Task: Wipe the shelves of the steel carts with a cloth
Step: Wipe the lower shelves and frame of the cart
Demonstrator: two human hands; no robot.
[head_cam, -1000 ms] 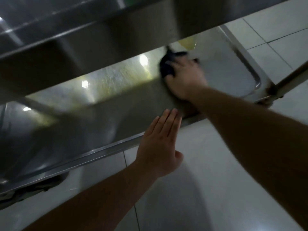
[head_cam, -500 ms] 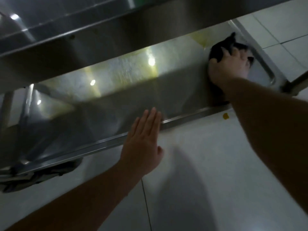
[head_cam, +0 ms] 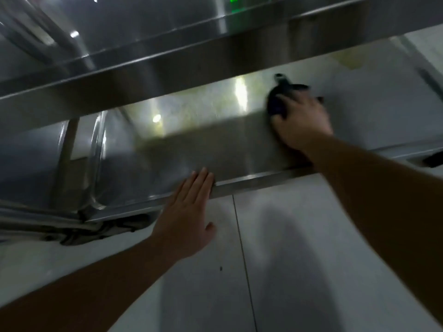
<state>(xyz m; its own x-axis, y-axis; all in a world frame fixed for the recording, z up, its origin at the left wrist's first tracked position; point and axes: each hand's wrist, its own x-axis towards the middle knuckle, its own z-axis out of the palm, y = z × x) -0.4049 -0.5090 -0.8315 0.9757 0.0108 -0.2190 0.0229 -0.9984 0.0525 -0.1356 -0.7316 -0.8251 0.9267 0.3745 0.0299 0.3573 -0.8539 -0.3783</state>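
The steel cart's lower shelf (head_cam: 191, 149) stretches across the middle of the view, under an upper shelf (head_cam: 167, 75). A dark cloth (head_cam: 278, 101) lies on the lower shelf towards its right part. My right hand (head_cam: 302, 121) lies flat on the cloth and presses it onto the steel; most of the cloth is hidden under the palm. My left hand (head_cam: 189, 212) is flat, its straight fingertips resting on the shelf's front rim (head_cam: 251, 182).
White floor tiles (head_cam: 299, 259) fill the foreground. A cart upright and curved handle tube (head_cam: 96, 152) stand at the left end of the shelf. Dark crumpled material (head_cam: 96, 230) lies under the cart's left corner. The shelf's right edge (head_cam: 419, 63) rises as a rim.
My right hand has dragged the cloth back leftwards from the shelf's far right corner. My left hand stays on the front rim. The view has shifted, showing more of the cart's left end.
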